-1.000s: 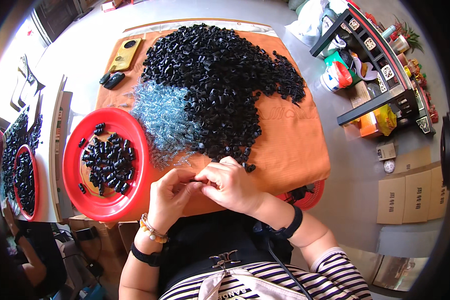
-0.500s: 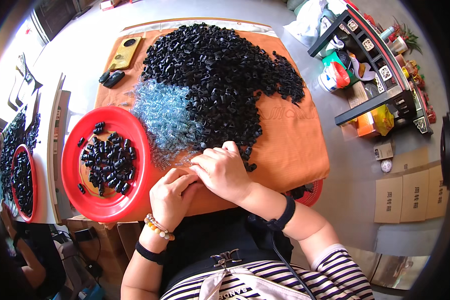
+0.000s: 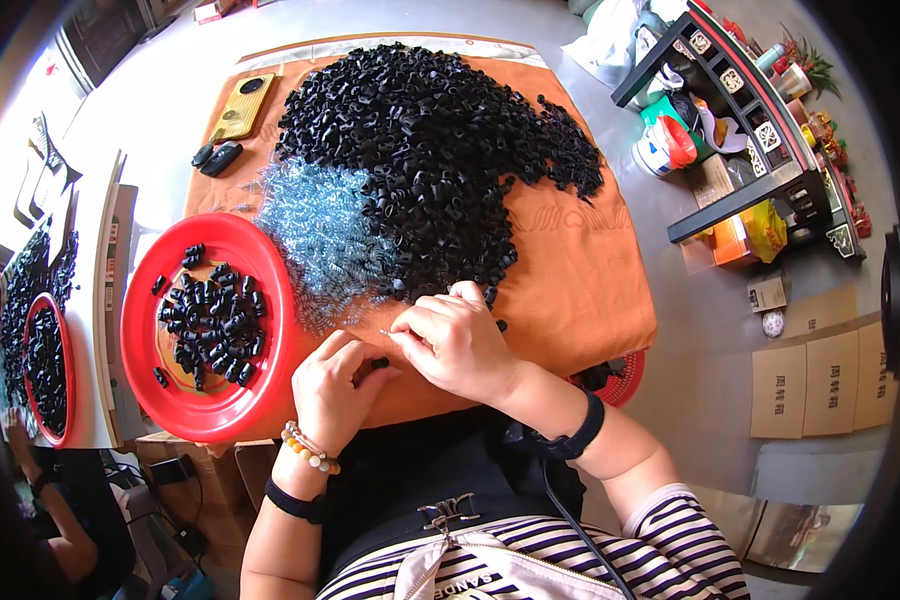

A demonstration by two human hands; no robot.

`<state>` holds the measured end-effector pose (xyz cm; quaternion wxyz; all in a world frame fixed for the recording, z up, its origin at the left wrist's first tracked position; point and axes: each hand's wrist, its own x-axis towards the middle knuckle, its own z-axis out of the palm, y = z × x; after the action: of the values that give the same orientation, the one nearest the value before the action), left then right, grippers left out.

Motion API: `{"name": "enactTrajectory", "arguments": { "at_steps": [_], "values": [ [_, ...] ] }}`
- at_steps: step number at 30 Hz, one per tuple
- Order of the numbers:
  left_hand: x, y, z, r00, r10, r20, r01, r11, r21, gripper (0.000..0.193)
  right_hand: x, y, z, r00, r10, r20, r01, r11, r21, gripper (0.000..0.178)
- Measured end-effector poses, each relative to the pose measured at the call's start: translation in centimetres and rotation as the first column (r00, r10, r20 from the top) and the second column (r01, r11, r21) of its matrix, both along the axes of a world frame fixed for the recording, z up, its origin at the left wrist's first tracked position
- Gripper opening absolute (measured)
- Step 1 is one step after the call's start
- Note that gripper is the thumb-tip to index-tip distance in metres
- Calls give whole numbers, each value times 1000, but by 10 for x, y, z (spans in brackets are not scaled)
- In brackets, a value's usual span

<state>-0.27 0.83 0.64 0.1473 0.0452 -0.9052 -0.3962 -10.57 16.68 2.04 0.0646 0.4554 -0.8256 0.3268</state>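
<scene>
A big heap of small black plastic parts [image 3: 440, 150] covers the far half of an orange cloth [image 3: 580, 290] on the table. Beside it lies a pile of small silvery springs [image 3: 320, 230]. My left hand [image 3: 335, 385] pinches one black part [image 3: 378, 363] near the cloth's front edge. My right hand [image 3: 455, 340] holds a thin spring [image 3: 390, 335] against that part, fingertips touching the left hand's. A red round tray [image 3: 260, 400] with several finished black parts sits just left of my hands.
A yellow-brown board [image 3: 238, 108] and two dark objects [image 3: 218, 157] lie at the cloth's far left corner. A second red tray [image 3: 62, 400] of black parts stands on a table at far left. A dark shelf rack [image 3: 760, 120] and flat cardboard [image 3: 820, 385] are on the right.
Both hands have stayed together at the cloth's front edge. The right hand reached toward the spring pile, then drew back a little to the black part in the left hand.
</scene>
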Motion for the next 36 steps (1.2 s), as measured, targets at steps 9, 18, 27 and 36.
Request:
{"name": "enactTrajectory", "arguments": {
  "at_steps": [9,18,27,36],
  "values": [
    [0,-2,-1,999,-31,-33,30,999,-23,19,14,6,11,990,105,91,-110,992,54,6],
    [2,-2,4,999,-24,-21,24,1000,-8,17,18,-4,3,967,74,244,-75,997,-6,12],
    [1,0,5,997,-70,26,69,997,42,20,21,-1,-9,978,-4,209,-8,998,57,9],
    [1,-4,2,998,-69,5,69,996,57,20,19,-1,-6,974,27,224,-46,996,77,9]
  ]
}}
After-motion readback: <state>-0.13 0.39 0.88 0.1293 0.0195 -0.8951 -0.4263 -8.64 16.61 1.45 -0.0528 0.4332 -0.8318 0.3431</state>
